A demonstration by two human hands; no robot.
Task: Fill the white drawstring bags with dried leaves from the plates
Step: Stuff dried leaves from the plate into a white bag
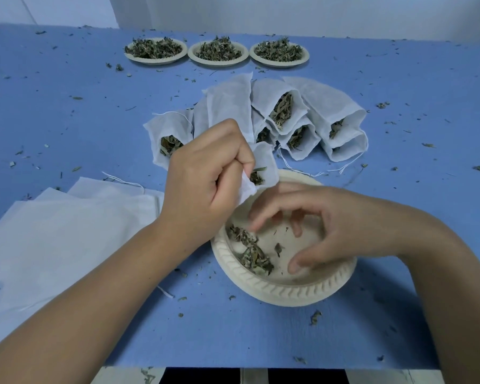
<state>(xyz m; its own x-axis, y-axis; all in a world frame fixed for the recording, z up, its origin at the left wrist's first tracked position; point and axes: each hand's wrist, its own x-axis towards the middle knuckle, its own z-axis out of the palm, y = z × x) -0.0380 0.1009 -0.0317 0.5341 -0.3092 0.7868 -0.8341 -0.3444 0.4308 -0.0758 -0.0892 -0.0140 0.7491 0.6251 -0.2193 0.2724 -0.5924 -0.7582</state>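
My left hand grips a white drawstring bag by its mouth, holding it tilted over the far rim of a cream plate. Some dried leaves show inside the bag's opening. My right hand hovers over the plate with fingers spread and curled, holding nothing that I can see. A small heap of dried leaves lies on the plate's left side. Several filled bags lie in a row behind the plate, mouths facing me.
Three plates heaped with dried leaves stand at the back of the blue table. A stack of flat white bags lies at the left. Leaf crumbs are scattered over the table.
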